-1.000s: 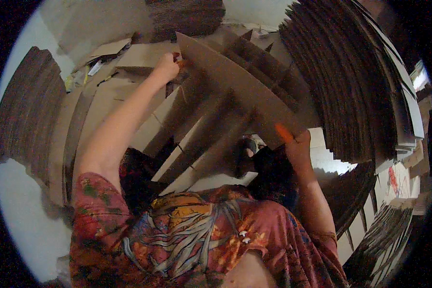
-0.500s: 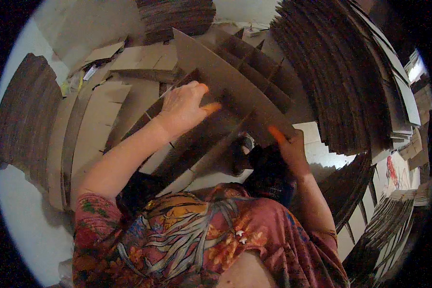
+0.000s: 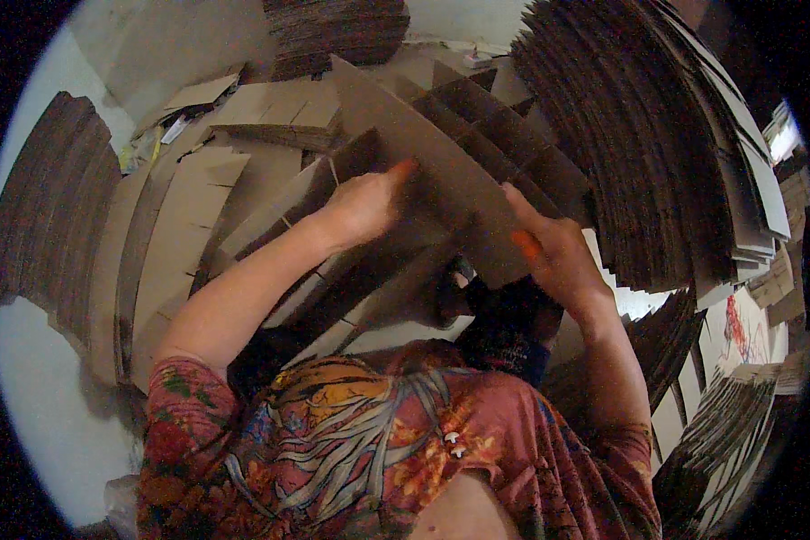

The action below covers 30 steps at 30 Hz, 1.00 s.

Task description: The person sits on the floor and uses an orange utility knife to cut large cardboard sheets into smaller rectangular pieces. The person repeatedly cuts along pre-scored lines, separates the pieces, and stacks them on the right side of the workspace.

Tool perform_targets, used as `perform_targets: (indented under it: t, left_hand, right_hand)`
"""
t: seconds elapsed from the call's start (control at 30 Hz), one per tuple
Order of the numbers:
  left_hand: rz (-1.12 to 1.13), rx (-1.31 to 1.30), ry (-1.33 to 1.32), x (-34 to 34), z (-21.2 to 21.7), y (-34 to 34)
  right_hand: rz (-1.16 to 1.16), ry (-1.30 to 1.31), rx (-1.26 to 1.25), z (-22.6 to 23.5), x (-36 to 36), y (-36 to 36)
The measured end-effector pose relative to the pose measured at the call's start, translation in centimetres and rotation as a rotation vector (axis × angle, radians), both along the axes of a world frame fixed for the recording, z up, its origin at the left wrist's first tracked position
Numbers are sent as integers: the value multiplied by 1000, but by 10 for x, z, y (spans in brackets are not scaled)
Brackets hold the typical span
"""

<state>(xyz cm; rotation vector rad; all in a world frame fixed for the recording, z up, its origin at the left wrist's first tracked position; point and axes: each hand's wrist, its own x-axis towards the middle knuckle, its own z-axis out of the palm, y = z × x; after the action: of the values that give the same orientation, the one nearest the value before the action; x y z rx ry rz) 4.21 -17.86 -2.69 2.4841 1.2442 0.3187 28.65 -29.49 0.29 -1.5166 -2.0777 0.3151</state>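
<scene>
One long brn cardbd panel (image 3: 452, 169), sharp-cornered

Tall cardboard stack (image 3: 54, 207) at far left — pale wall (image 3: 180, 54) beyond.

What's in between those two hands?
In the head view, a slanted cardboard panel lies between the left hand and the right hand. The right hand holds it near its lower end.

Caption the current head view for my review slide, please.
Right hand holds a cardboard panel among crossing cardboard dividers, left hand close to its near face, cardboard stacks around.
</scene>
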Motion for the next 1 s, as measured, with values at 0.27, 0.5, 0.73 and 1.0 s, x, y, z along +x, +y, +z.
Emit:
perform_targets:
  t: [0.27,0.5,0.73,1.0]
  left_hand:
    - [-62,1,-56,-4,-1,2]
    - [222,59,-226,-32,27,13]
    - [424,-153,-118,-134,6,108]
    - [252,212,187,-187,-97,231]
  right_hand:
    - [-30,-139,-103,13,-9,0]
    - [-25,-248,-107,-36,-11,19]
    - [-181,-264,26,-33,7,45]
    - [-202,-92,92,-40,19,71]
